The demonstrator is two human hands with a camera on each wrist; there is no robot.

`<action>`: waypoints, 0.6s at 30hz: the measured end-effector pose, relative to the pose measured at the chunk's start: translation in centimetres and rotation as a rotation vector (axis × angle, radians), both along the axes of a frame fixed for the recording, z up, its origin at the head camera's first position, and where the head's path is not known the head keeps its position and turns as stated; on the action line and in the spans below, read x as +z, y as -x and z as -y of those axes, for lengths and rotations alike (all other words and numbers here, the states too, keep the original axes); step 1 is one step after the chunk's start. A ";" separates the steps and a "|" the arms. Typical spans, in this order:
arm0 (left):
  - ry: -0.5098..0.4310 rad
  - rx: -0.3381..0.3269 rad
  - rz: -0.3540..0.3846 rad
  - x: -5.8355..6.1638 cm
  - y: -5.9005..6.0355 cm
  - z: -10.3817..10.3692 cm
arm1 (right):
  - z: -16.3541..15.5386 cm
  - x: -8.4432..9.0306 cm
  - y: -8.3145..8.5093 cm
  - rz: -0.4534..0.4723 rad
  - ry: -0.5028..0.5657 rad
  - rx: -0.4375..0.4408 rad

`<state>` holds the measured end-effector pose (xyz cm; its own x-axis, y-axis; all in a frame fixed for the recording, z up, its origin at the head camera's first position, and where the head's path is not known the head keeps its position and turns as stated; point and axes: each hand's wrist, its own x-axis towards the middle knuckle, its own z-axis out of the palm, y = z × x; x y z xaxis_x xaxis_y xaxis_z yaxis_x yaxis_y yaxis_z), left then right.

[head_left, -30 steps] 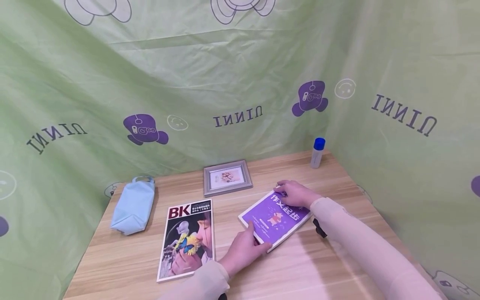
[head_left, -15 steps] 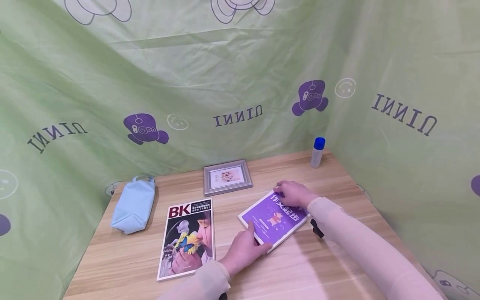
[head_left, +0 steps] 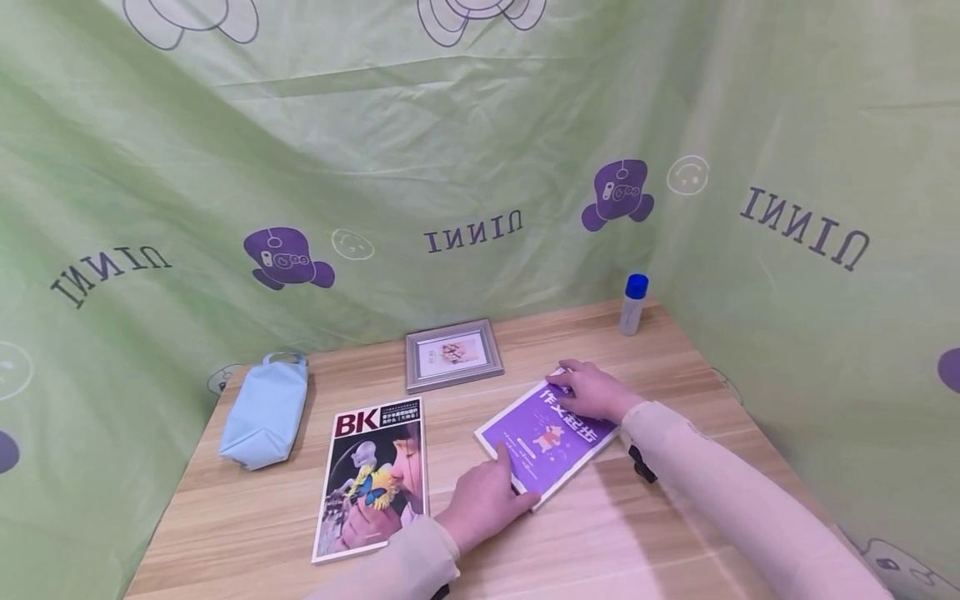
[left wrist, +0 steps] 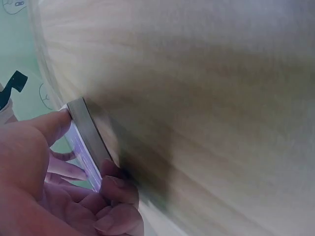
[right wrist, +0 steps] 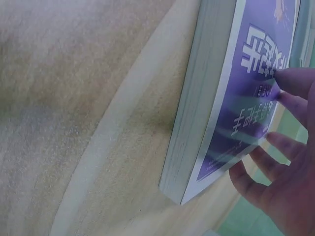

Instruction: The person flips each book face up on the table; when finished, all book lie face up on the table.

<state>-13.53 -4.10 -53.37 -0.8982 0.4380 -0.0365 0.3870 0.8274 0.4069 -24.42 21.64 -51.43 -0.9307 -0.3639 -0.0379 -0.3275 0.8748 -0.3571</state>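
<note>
A purple-covered book (head_left: 534,446) with white lettering and a small cartoon figure lies slantwise on the table. My left hand (head_left: 483,504) holds its near left corner, the thumb towards the near edge and the fingers along the left side. In the left wrist view, the book's page edge (left wrist: 91,130) sits between thumb and fingers. Over the far end, my right hand (head_left: 596,394) grips the book, thumb on the cover and fingers at the top edge. The right wrist view shows the thick book (right wrist: 231,98) at close range, with those fingertips against it.
To the left lies a BK magazine (head_left: 371,479), close by the left forearm. A light blue pouch (head_left: 265,412) is at the table's far left. Behind are a silver picture frame (head_left: 453,356) and a blue-capped bottle (head_left: 633,305). Green curtain (head_left: 450,167) hangs around the wooden table (head_left: 360,367).
</note>
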 end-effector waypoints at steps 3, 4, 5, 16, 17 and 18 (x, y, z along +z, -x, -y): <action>0.046 -0.005 -0.032 0.0 0.0 0.1 | 0.1 -0.2 0.0 -0.022 0.001 -0.013; 0.055 -0.006 -0.042 0.0 0.0 0.2 | 0.1 -0.3 0.0 -0.031 0.001 -0.013; 0.063 -0.007 -0.051 0.1 0.0 0.3 | 0.1 -0.3 0.0 -0.039 0.003 -0.014; 0.062 -0.085 -0.248 0.2 1.3 1.7 | -0.8 -0.5 -1.9 -0.184 0.079 -0.088; 0.055 -0.087 -0.245 0.3 1.5 1.8 | -0.9 -0.5 -2.2 -0.195 0.085 -0.094; 0.048 -0.088 -0.239 0.4 1.7 1.9 | -1.0 -0.4 -2.4 -0.200 0.092 -0.103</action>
